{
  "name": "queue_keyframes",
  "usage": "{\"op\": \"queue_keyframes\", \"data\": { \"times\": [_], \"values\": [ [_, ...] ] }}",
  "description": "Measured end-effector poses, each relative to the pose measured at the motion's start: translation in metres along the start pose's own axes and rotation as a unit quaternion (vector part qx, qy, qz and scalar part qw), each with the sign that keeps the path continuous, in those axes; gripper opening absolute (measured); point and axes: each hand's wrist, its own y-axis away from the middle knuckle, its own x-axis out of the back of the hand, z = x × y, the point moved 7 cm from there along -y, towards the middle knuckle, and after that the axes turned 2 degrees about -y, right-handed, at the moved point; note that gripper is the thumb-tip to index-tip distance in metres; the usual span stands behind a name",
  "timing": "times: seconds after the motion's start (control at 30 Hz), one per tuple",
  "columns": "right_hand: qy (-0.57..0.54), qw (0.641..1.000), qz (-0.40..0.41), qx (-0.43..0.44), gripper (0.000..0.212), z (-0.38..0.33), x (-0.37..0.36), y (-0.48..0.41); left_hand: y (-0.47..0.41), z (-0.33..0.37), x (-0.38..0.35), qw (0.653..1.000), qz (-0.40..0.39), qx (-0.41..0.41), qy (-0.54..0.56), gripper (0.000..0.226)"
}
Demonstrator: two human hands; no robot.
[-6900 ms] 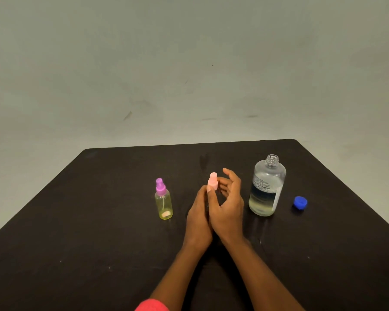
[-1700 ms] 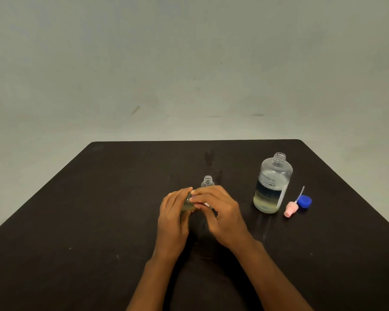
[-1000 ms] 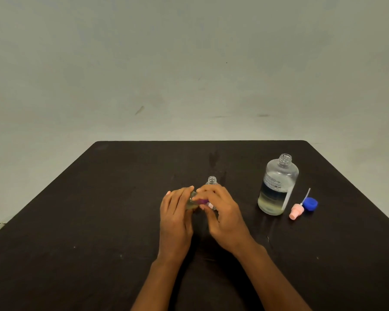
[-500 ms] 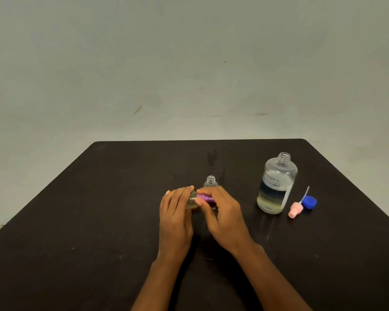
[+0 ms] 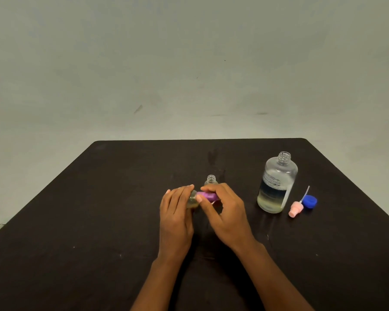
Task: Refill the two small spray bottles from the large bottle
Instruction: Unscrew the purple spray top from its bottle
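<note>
Left hand (image 5: 175, 218): wrapped round the yellowish small bottle (image 5: 192, 199), which lies tilted sideways; hold it firm.
Right hand (image 5: 227, 212): pinching its purple spray top (image 5: 206, 195); twist only that.
Caution: bring the bottle upright before the top frees, or it may spill.
Nearby: second small bottle (image 5: 211, 179) open just behind; large bottle (image 5: 276, 185) uncapped at right.

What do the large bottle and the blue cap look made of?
Large bottle: probably clear plastic, glossy; see-through walls show the liquid, neck has molded threads. Blue cap: likely opaque plastic, uniform colour, slight sheen.
</note>
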Motion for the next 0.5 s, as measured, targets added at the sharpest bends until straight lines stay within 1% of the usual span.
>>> {"op": "queue_keyframes", "data": {
  "times": [0.1,0.2,0.37,0.5],
  "values": [
    [0.003,1.000,0.000,0.001,0.021,0.002,-0.002,0.001,0.000,-0.001,0.001,1.000,0.006,-0.006,-0.004,0.041],
    [-0.006,0.999,-0.022,0.022,0.020,0.000,-0.005,0.000,0.001,-0.002,0.003,1.000,0.017,-0.001,-0.001,0.041],
    [-0.015,0.996,-0.052,0.067,0.030,-0.009,-0.007,-0.001,0.000,-0.001,0.003,1.000,0.016,0.002,-0.011,0.039],
    [-0.033,0.997,-0.045,0.054,0.036,-0.008,-0.005,0.000,0.000,-0.001,0.002,1.000,0.011,0.003,-0.009,0.040]
  ]
}}
